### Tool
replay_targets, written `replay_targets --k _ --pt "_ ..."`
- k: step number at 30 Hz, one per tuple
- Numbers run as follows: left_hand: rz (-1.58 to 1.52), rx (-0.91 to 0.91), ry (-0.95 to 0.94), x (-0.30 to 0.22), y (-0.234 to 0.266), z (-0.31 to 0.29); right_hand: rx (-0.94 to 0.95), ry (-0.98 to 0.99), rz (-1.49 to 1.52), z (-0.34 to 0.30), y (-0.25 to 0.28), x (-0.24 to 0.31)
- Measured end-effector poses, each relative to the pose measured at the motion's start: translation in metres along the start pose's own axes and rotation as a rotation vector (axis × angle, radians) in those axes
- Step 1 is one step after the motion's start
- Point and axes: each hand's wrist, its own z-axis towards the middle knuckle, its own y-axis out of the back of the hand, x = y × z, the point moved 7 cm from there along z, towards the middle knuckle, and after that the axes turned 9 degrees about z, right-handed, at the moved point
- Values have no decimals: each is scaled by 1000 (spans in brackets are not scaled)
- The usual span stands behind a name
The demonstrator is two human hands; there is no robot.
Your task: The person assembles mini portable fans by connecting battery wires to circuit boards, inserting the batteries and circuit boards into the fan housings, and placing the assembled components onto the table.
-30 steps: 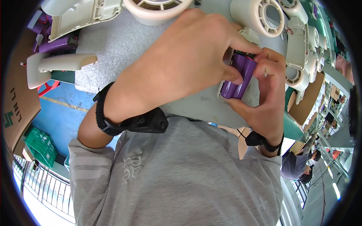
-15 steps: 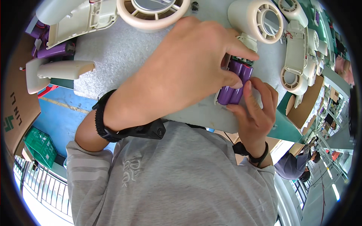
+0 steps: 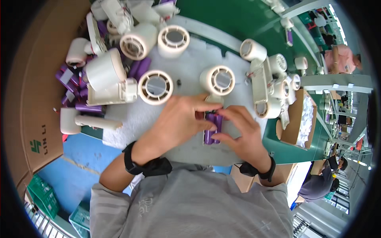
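A purple battery pack (image 3: 218, 126) of side-by-side cylindrical cells lies in the narrow handle of an off-white appliance housing, whose round, spoked head (image 3: 217, 80) points away from me. My left hand (image 3: 178, 121) is closed over the handle from the left, thumb on the cells and index finger by their far end. From the right, my right hand (image 3: 244, 133) grips the pack, its thumb near the lower cells and its index fingertip at the top, close to my left fingertip. Small parts or wires under the fingertips are blurred and partly hidden.
More off-white housings (image 3: 156, 87) stand at the left and back, with loose purple battery packs (image 3: 69, 79) among them. Open housing halves (image 3: 260, 83) lie at the right, beside a cardboard box (image 3: 303, 119). A large carton (image 3: 37, 99) rises at the far left. Other people work in the right background.
My view has pulled back, showing more of the bench. My right hand's index finger has moved from the pack's side up to its far end. My left hand stays over the handle.
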Motion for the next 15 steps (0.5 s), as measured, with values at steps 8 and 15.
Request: replay_targets --k 8,15 --pt "50 70 -8 -6 0 1 148 244 -213 -5 -9 19" --pt "16 60 -53 -6 -2 -2 172 210 -370 -15 -24 23"
